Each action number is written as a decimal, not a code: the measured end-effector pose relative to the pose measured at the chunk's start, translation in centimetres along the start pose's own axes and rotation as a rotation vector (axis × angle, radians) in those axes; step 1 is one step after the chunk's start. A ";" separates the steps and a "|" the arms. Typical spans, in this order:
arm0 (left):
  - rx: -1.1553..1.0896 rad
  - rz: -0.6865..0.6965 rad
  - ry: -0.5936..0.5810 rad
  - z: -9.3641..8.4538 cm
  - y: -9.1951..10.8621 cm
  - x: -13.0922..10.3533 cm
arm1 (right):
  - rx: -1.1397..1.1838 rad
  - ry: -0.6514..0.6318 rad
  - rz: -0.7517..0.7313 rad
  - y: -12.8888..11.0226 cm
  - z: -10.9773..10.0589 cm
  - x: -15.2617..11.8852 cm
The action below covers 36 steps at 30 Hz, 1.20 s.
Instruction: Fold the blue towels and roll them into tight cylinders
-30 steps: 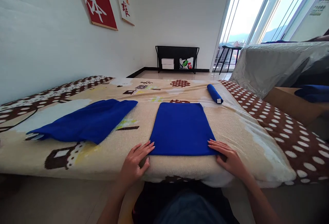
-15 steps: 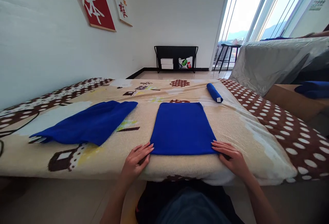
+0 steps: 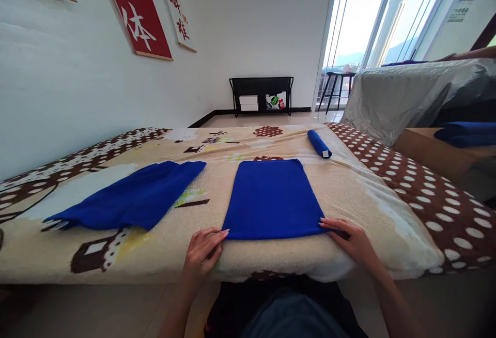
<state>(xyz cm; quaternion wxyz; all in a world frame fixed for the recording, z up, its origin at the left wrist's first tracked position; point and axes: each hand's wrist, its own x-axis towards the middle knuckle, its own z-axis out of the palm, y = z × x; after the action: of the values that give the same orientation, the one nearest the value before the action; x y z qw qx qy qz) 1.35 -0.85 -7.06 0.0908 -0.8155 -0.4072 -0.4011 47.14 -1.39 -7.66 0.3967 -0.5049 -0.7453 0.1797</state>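
Note:
A blue cloth (image 3: 273,201) lies flat in a neat rectangle on the bed, its near edge close to the bed's front. My left hand (image 3: 203,250) is at the cloth's near left corner, fingertips closed on it with the thumb tucked below. At the near right corner, my right hand (image 3: 346,237) pinches the edge between fingers and thumb. A second blue cloth (image 3: 135,198) is spread loosely to the left, with a pale tag or striped bit at its left tip. Beyond the right side rests a rolled blue cloth (image 3: 319,144) with a white label at its near end.
The bed carries a beige patterned blanket (image 3: 155,255) with a brown polka-dot border. To the right stand a plastic-covered piece of furniture (image 3: 403,90) and a cardboard box (image 3: 430,154) with blue fabric on it. A black rack (image 3: 261,87) is by the far wall.
The view has tilted up slightly. Both hands stay at the near corners of the flat cloth, and the right fingers now grip its edge more closely. The other cloths have not moved.

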 end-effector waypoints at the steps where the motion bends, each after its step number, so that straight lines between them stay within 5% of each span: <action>1: 0.011 0.011 0.025 0.0 0.0 0.0 | 0.007 -0.002 0.011 0.0 -0.1 -0.1; 8: 0.057 0.003 0.014 -1.0 0.5 -0.2 | 0.061 -0.060 0.081 -0.5 -1.3 -0.7; 17: 0.003 -0.246 -0.113 -1.0 0.9 1.6 | 0.067 0.036 0.170 -1.2 -0.1 -0.1; 24: 0.050 -0.416 -0.228 1.2 2.4 3.9 | -0.235 0.199 0.062 -2.0 2.9 0.6; 30: 0.196 -0.591 -0.118 1.9 3.8 3.6 | -0.548 0.389 0.171 -3.3 5.1 1.3; 36: 0.395 -0.603 -0.076 2.1 4.7 3.8 | -0.769 0.500 0.126 -3.4 5.3 0.7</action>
<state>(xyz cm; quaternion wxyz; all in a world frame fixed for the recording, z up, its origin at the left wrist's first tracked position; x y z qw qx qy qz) 7.39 -0.67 -4.82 0.1090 -0.6398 -0.7022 -0.2928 40.88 -1.51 -8.38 0.3363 -0.6876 -0.6071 -0.2133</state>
